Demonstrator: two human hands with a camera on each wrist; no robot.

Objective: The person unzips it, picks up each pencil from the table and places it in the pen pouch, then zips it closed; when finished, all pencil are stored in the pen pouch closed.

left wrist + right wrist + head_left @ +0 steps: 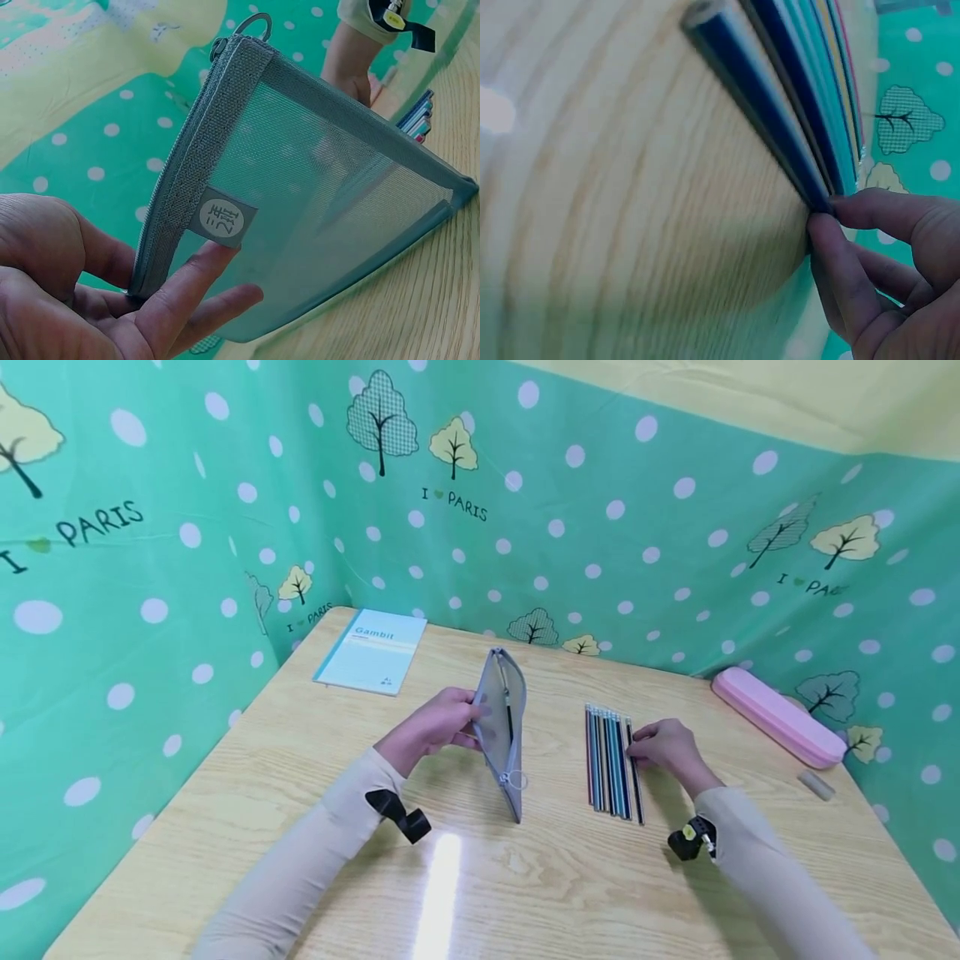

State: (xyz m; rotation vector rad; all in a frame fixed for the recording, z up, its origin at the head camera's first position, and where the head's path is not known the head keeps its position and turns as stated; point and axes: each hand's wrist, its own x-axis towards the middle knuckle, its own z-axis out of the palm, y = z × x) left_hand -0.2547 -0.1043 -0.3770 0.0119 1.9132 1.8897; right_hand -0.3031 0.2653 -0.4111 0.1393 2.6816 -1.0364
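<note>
My left hand (447, 720) grips a grey mesh zip pouch (315, 180) by its zipped edge, thumb on one side and fingers on the other. The pouch stands tilted on edge over the table, its mouth partly spread, with a thin dark strip showing inside. A ring hangs from the zip, and a small label (223, 219) sits by my fingertips. With thumb and fingers my right hand (667, 750) pinches a dark blue pencil (754, 105), the rightmost of a row. The other pencils (606, 764) lie side by side just left of it, in several colours.
A pale blue notebook (372, 652) lies at the back left of the wooden table (570, 893). Toward the right edge are a pink case (780, 717) and a small grey block (816, 784). A green dotted curtain (600, 543) hangs behind.
</note>
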